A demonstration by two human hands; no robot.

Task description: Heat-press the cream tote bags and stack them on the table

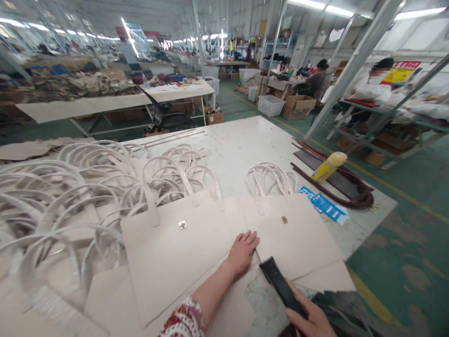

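Note:
My left hand (243,250) lies with its fingers stretched out over the meeting edges of two beige bag panels. The left bag panel (157,267) carries handles and a small gold metal plate (183,225). A second bag panel (301,243), also with handles and a gold plate (284,219), lies to the right. My right hand (308,313) is closed around a long black hand tool (280,283), whose exact kind I cannot make out. Its squared front end points up and left, near the lower left edge of the right panel and just right of my left hand.
Many beige bag panels with looped handles (80,187) are piled on the left. At the table's right side are a yellow bottle (329,167), brown straps (358,201) and a blue printed packet (324,206). Behind stand a black chair (168,117) and another worktable (122,99); people sit farther back.

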